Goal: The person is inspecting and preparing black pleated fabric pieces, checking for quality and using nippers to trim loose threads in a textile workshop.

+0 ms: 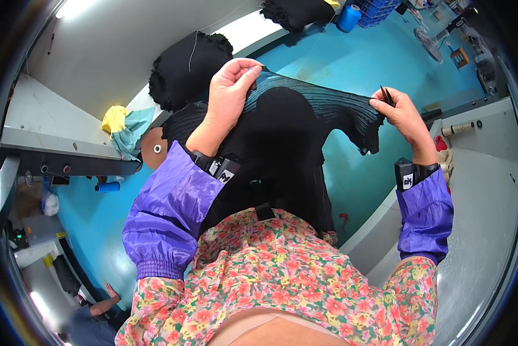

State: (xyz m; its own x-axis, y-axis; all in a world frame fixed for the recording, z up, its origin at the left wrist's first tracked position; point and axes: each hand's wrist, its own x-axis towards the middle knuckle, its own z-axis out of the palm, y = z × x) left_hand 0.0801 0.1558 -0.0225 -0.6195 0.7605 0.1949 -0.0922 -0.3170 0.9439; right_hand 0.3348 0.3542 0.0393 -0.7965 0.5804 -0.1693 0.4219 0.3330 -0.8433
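Note:
A thin, ribbed black knit fabric (342, 109) is stretched between my two hands in front of me, and blue-green shows through its upper part. My left hand (227, 95) pinches its top edge between thumb and fingertips. At the other end, my right hand (402, 115) grips the edge between thumb and forefinger. Two dark pointed blades of what look like thread snips (387, 96) also stick up from that hand; their handle is hidden in the fingers. The fabric's lower part hangs over my lap, where dark cloth makes its outline hard to tell.
Bunched black cloth (192, 69) lies on the ledge at the left, near a yellow and teal cloth (126, 130). A blue thread cone (349, 18) stands by a blue basket (379, 10). Grey panels flank me, with a wound spool (459, 128) at right. Another person (91, 326) is at lower left.

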